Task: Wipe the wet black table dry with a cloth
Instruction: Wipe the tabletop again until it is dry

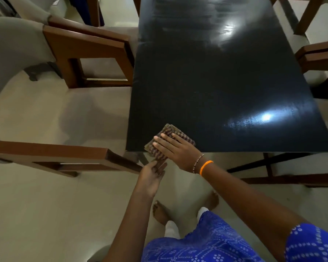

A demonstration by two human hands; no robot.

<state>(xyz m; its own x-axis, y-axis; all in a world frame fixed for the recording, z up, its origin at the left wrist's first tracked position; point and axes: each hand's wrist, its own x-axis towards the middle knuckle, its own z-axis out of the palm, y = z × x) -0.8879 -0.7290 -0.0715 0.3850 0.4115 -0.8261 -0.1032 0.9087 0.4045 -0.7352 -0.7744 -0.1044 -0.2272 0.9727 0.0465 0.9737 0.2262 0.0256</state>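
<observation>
Cloth (164, 139) under right hand (175, 149) (table (225, 82) corner), perhaps overhanging.

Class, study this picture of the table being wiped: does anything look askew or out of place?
Only the cloth: it overhangs the black table's near-left edge, the right hand pressing it flat while the left hand touches its hanging end.

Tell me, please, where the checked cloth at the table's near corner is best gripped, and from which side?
Probably by the flap of the cloth hanging off the table's near edge, from below. The right hand presses the rest flat, so only that flap offers two free faces. The left hand is already there.
</observation>
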